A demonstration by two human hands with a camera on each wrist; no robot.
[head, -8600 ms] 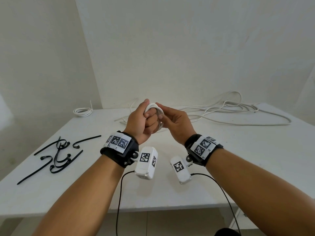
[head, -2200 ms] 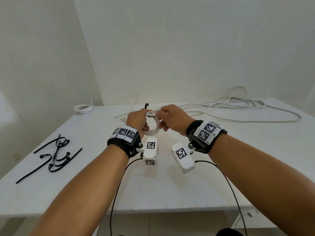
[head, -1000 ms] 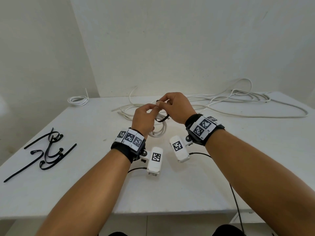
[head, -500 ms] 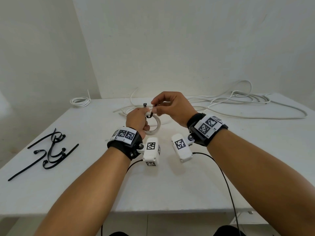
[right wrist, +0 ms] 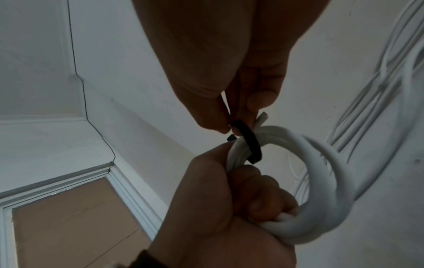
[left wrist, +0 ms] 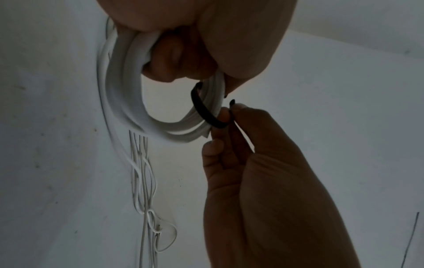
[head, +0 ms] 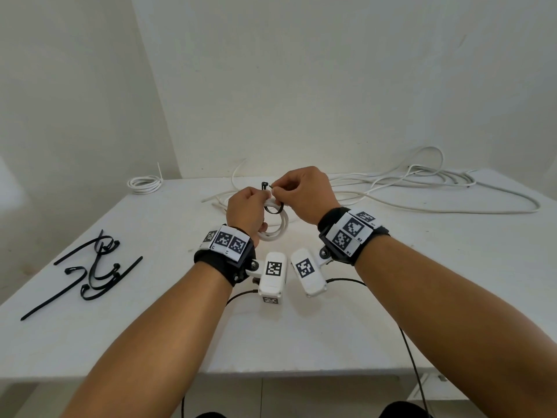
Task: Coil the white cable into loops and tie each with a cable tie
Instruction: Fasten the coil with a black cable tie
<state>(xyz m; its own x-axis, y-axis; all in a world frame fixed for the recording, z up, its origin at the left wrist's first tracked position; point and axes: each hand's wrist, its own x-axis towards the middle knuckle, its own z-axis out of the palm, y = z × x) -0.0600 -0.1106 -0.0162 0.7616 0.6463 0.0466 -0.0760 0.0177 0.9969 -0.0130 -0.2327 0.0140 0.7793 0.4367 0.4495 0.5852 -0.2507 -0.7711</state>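
Head view: left hand (head: 245, 211) gripping white coil (head: 278, 229), right hand (head: 304, 193) pinching black cable tie (head: 272, 209) tail; tying step, next needing tail threaded through head.

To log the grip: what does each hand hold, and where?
Left hand grips the coil at its bundled side; right hand pinches the tie near its tip.
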